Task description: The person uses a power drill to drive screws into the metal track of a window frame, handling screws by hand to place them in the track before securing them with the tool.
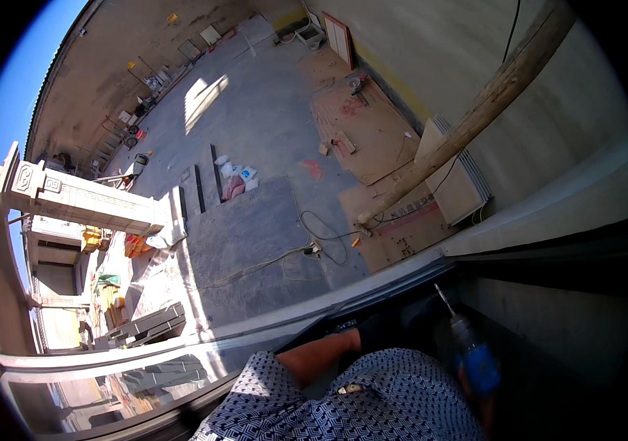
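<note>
In the dark lower right, my right hand (464,378) is closed around a blue power drill (480,367). Its long bit (443,298) points up and slightly left. Much of that hand lies in shadow behind the drill body. My left hand cannot be made out. Patterned dark blue and white clothing (402,393) fills the bottom middle, with a bare limb (320,358) coming out of it toward a dark area. A small beige object (351,388) rests against the cloth; its kind is unclear.
A pale ledge (255,342) curves between me and the concrete floor far below. A wooden pole (468,121) slants across the right side. Brown boards (358,128), stacked panels (450,180), a coiled cable (321,239) and white bags (239,176) lie below. Left stands a carved beam (82,195).
</note>
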`<state>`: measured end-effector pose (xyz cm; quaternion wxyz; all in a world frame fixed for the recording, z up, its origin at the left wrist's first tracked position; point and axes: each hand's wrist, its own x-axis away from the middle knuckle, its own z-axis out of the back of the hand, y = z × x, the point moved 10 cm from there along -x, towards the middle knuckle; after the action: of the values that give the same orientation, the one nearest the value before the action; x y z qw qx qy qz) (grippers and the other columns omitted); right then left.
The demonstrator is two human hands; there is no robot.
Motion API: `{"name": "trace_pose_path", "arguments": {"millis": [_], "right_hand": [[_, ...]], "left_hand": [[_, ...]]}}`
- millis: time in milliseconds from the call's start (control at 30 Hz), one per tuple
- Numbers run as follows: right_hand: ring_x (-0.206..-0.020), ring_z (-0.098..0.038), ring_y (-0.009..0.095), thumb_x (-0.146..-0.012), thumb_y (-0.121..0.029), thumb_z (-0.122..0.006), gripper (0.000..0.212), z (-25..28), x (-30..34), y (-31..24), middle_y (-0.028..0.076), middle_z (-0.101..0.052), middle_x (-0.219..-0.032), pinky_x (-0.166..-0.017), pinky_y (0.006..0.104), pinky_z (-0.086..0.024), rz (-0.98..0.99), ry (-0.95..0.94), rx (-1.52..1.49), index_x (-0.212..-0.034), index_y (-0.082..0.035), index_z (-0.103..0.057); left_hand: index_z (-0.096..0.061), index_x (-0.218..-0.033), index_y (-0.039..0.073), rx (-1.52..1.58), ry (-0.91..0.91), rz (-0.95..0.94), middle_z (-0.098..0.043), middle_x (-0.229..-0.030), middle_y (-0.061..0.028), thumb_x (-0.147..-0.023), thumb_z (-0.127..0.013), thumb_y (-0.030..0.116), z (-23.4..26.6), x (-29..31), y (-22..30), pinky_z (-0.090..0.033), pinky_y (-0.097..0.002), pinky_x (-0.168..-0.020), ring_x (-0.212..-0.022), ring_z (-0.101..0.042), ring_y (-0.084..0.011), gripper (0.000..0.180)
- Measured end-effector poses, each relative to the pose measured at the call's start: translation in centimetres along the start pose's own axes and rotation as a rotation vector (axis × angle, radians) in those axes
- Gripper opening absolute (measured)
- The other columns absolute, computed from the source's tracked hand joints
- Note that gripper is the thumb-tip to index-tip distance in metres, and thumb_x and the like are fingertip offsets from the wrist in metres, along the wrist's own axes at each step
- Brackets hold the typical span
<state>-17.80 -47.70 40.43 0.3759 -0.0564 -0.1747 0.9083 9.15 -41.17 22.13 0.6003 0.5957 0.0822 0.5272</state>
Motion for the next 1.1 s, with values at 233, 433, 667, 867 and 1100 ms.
{"name": "trace_pose_path", "arguments": {"millis": [233, 433, 667, 867, 1100], "right_hand": [[-0.088, -0.064, 0.031, -0.09, -0.031, -0.07, 0.019, 2.1, -0.9, -0.8, 0.009, -0.068, -0.09, -0.092, 0.0503, -0.045, -0.306, -0.07, -0.387, -0.097, -0.013, -0.07], [-0.076, -0.065, 0.026, -0.083, -0.022, -0.076, 0.017, 3.6, -0.3, -0.9, 0.008, -0.066, -0.081, -0.079, 0.0428, -0.05, -0.468, -0.025, -0.595, -0.088, -0.01, -0.066], [-0.066, -0.068, 0.021, -0.073, -0.013, -0.081, 0.028, 7.5, -1.1, -2.0, 0.009, -0.067, -0.076, -0.062, 0.0334, -0.055, -0.315, 0.223, -0.613, -0.092, -0.005, -0.062], [-0.064, -0.065, 0.021, -0.076, -0.016, -0.08, 0.022, 9.0, -1.3, -2.3, 0.005, -0.064, -0.073, -0.062, 0.0341, -0.054, -0.368, 0.23, -0.66, -0.083, -0.009, -0.06], [-0.062, -0.064, 0.019, -0.072, -0.011, -0.08, 0.024, 11.2, -1.1, -2.6, 0.006, -0.063, -0.074, -0.058, 0.0313, -0.053, -0.247, 0.329, -0.588, -0.082, -0.008, -0.058]], "left_hand": [[-0.066, -0.109, 0.001, 0.084, -0.303, 0.118, -0.065, -0.1, -0.0107, -0.092, -0.064, 0.02, -0.6, 4.9, -5.7, -0.046, -0.0322, -0.083, -0.091, -0.06, -0.0212, 0.026], [-0.067, -0.103, 0.002, 0.749, -0.159, 0.458, -0.068, -0.088, -0.0043, -0.093, -0.064, 0.013, 2.8, 6.9, -6.9, -0.051, -0.0247, -0.069, -0.075, -0.063, -0.0121, 0.015], [-0.061, -0.104, 0.006, 1.046, -0.001, 0.303, -0.06, -0.082, 0.0003, -0.103, -0.059, 0.024, 8.9, 3.9, -0.8, -0.049, -0.0263, -0.071, -0.071, -0.054, -0.0105, 0.019], [-0.06, -0.107, 0.005, 1.323, -0.086, -0.113, -0.061, -0.091, -0.0046, -0.104, -0.056, 0.027, 12.2, -2.4, 13.4, -0.05, -0.0303, -0.071, -0.075, -0.057, -0.0135, 0.023], [-0.058, -0.109, 0.002, 1.481, -0.083, -0.296, -0.066, -0.1, -0.0119, -0.107, -0.051, 0.022, 13.3, -3.8, 21.7, -0.057, -0.0337, -0.076, -0.079, -0.062, -0.0162, 0.021]]}}
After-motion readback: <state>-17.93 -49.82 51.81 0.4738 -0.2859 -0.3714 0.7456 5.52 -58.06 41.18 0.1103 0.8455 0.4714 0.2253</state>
